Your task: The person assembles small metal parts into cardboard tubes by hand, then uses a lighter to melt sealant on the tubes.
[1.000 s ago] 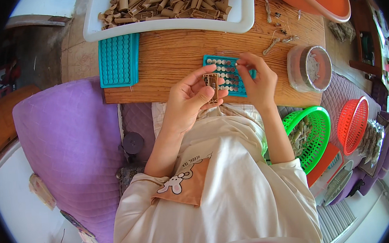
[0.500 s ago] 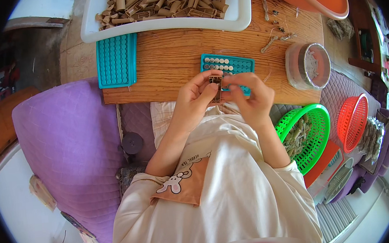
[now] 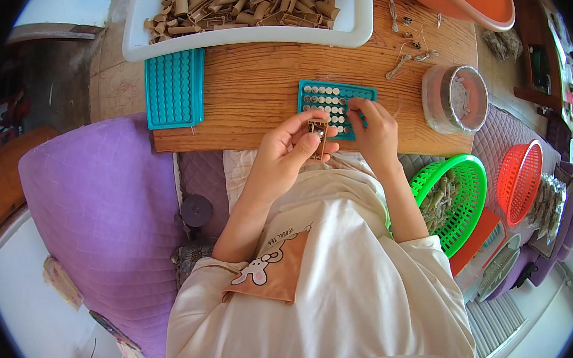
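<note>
Clerk: Item one?

Me: Brown plastic casing [image 3: 318,127], one, oblong, open face toward me; held at the near left corner of the disc tray [image 3: 363,94]. It sits between the thumb of my left hand [image 3: 283,153], laid against its left side, and the fingers curled behind it, their tips showing past its right edge. A small silvery spot inside; too small to identify.

Clerk: The other hand?

Me: Right hand [image 3: 356,103], one: thumb and forefinger drawn close over the right half of the disc tray, apart from the casing. Whether anything is pinched there, I cannot tell.

Clerk: Tray contents?

Me: Silvery-white discs [image 3: 323,100], in rows, mostly in its left part.

Clerk: Surroundings, by the disc tray?

Me: Second teal tray [image 3: 176,90], well to its left. White tub [image 3: 255,39], heaped with brown pieces [image 3: 246,6], beyond it and leftward. Round container [image 3: 435,103], to its right. Perforated green basket [image 3: 474,194], nearer me and rightward; red basket [image 3: 519,181], farther right.
</note>
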{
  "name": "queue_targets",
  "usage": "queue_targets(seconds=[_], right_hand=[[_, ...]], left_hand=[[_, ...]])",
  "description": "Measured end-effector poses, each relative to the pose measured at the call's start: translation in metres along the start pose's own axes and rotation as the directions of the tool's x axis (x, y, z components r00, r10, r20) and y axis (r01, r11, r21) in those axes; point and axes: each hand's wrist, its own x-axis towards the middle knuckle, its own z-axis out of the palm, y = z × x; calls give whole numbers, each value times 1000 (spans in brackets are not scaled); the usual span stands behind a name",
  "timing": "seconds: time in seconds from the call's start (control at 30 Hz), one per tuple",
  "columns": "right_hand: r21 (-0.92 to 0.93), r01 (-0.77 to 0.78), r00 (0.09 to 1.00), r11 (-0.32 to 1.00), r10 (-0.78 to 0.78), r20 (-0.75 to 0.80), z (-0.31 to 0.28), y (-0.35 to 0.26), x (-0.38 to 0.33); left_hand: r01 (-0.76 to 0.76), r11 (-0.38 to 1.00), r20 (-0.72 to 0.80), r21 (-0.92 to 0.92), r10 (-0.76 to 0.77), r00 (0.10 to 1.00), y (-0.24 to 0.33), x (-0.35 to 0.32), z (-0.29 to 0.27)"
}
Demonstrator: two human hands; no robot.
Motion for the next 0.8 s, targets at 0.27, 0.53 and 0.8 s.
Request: queue_targets(seconds=[0.27,0.53,0.8], right_hand=[[250,315,923,916,-233,-307,-16,-62,-9],[261,373,926,890,-374,-49,-20,-47,-6],[-52,5,1000,999,-3,27,-4,-1,-18]], left_hand=[[2,1000,23,21,-2,1000,0,-5,5],[126,989,-19,-72,-127,992,-11,-5,-3],[81,996,41,-31,-80,996,-10,-11,-2]])
